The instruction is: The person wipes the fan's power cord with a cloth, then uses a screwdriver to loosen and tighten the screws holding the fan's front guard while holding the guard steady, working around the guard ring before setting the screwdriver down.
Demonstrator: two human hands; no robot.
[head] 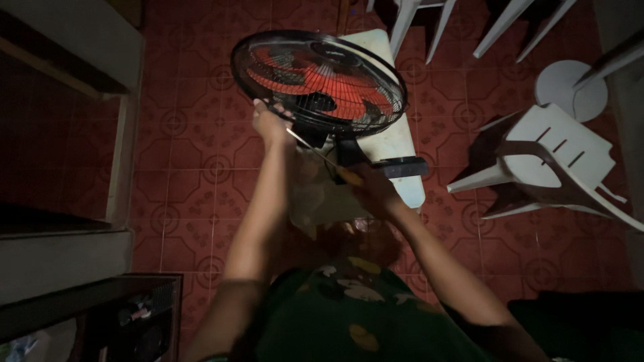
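— Fan (320,84), one of it, is what I am seeing from the head view: black wire cage, red blades, leaning on its side over the far end of a pale table (396,144). Its black base (397,167) is sticking out toward the table's right edge.

— What are the hands doing?

— I am watching my left hand (270,124) pressing against the lower left rim of the cage, fingers curled onto the wire. My right hand (376,191) is gripping the orange handle of one screwdriver (320,154), fingers wrapped fully round it; the thin shaft is slanting up and left, its tip ending just beside the left hand, under the cage.

— Anything else around?

— I am counting one white plastic chair (553,157) lying tipped over on the red patterned floor tiles (194,144) to the right, one round white stool (570,90) beyond it, and white legs of at least two more chairs along the top edge. A dark cabinet (100,315) is sitting at the bottom left corner, and a pale ledge is running down the left side.
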